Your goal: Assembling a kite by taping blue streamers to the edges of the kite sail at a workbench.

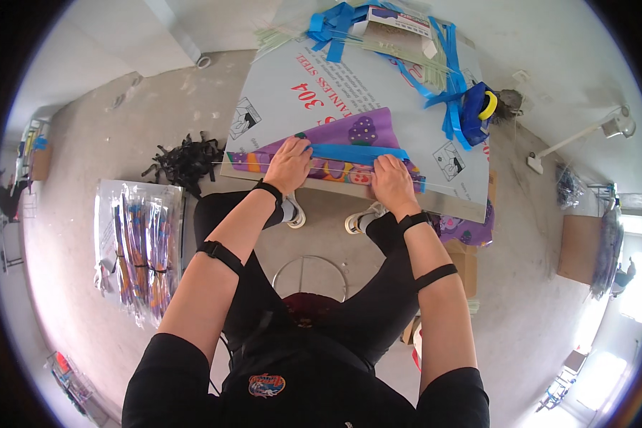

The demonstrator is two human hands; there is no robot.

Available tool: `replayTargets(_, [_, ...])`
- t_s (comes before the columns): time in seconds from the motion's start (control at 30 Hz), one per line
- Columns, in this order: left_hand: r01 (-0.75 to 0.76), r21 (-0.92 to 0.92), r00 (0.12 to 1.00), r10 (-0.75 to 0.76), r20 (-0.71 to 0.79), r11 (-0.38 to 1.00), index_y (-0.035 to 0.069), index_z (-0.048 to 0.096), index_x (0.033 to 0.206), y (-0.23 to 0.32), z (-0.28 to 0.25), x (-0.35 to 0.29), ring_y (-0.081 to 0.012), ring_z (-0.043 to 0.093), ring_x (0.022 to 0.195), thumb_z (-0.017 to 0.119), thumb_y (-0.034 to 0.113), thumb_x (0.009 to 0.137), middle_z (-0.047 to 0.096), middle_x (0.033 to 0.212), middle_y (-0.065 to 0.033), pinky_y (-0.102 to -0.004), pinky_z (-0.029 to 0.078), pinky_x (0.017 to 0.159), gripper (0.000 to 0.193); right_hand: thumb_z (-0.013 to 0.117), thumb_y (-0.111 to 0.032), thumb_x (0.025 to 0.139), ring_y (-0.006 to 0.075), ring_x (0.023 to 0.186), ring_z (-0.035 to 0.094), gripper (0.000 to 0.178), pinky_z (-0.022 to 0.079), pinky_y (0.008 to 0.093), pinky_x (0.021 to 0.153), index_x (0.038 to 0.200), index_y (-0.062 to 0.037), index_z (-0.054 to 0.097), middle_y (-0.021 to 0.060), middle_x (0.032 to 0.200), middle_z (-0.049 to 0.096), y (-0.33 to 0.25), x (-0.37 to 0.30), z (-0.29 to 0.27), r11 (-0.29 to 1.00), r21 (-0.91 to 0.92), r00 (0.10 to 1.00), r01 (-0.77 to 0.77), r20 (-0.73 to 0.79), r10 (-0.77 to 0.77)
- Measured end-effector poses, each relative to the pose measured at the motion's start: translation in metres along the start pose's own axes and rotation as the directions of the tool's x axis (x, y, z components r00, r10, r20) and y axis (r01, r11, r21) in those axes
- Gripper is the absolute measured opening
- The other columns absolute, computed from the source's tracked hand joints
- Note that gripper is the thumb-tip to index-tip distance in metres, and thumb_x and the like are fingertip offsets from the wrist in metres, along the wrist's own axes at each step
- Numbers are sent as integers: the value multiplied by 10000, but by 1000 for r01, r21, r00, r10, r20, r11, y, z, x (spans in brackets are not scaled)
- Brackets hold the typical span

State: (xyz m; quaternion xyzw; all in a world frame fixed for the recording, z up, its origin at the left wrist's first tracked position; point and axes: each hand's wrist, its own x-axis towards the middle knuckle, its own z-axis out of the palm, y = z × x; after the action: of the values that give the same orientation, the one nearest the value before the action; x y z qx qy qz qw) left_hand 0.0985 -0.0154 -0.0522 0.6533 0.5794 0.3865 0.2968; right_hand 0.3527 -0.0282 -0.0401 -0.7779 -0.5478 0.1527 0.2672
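Observation:
A purple piece of sheet material (372, 127) with a fruit pattern lies in a pointed, folded shape near the table's front edge. Along it runs a flat blue strip (353, 152). My left hand (289, 165) presses with its fingers closed on the strip's left end. Near the other end, my right hand (394, 182) has its fingers bunched together on the strip and the sheet's edge. Just in front of the strip, a thin pale rod (335, 165) passes across the sheet between both hands. My fingertips hide the exact grip.
On the board-topped table (278, 100), blue ribbons (332, 28), thin pale sticks (431, 71), a small box (399, 32) and a blue-yellow tape dispenser (476, 114) lie behind. Black strips (185, 162) and plastic-wrapped bundles (141, 250) are left. More purple material (471, 230) hangs right.

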Motion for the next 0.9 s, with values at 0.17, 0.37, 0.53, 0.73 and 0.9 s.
replayTargets(0.17, [-51,85,999,52,-9,995,27,682,963,9,1,-4,-312,482,1226,462,-140,768,489,1339,-143,-343,415,1015,338,639,-128,824,318,935,593,185,473,417,775,998,-76,605,112,978,640,-6,-8,-14,990,-81,993,112,-28,-115])
replayTargets(0.37, [-94,159,995,100,-26,983,-3,667,935,10,7,-7,-319,433,1269,480,-163,744,480,1333,-167,-349,405,1034,311,605,-89,775,274,950,532,121,437,391,840,895,-85,590,67,910,552,-5,-12,-20,863,-353,901,361,-106,-420])
replayTargets(0.53, [-77,161,997,79,-2,984,-19,659,940,1,10,-5,-324,398,1294,483,-148,751,461,1345,-176,-360,378,1059,289,556,-82,738,262,899,523,52,433,403,838,790,-76,556,60,849,516,4,-6,-17,717,-280,743,638,-21,-669])
replayTargets(0.73, [-214,361,977,199,80,908,-9,664,945,0,6,-6,-306,361,1314,526,-55,773,462,1330,-153,-392,326,1094,225,548,-87,750,254,1014,540,83,421,399,942,805,-53,600,73,861,575,15,-7,-19,583,-319,636,747,86,-767])
replayTargets(0.9, [-370,502,929,317,192,782,2,670,946,2,-4,1,-282,408,1253,578,56,781,489,1283,-123,-411,323,1089,196,559,-123,776,262,1096,523,211,400,382,997,931,0,631,96,978,610,18,-6,-16,605,-301,668,737,182,-722])
